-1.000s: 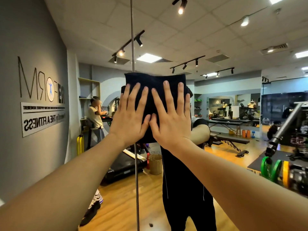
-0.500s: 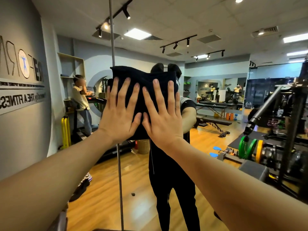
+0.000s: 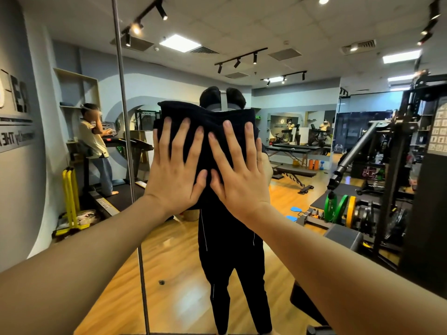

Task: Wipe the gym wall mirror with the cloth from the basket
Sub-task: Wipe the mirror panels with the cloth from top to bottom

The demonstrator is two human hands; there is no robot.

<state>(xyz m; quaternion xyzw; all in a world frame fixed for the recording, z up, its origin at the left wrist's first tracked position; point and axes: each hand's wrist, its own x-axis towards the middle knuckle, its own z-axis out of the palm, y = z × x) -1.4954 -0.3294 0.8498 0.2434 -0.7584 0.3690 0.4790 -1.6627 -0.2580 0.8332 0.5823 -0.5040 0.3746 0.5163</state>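
2 flat hands [image 3: 174, 175] [image 3: 238, 180] on cloth [image 3: 208, 131] against mirror [image 3: 302, 213]

I see the dark, folded cloth [image 3: 208, 131] spread flat and upright against the wall mirror [image 3: 302, 146], at the height of my reflected head, just right of the vertical seam between the mirror's two glass panels.

Left of the fingers [image 3: 180, 141], mirrored grey lettering on the reflected wall sign [image 3: 17, 139] reads reversed "THE A", and "ROGUE" stands on a black rack [image 3: 146, 114] just beside them.
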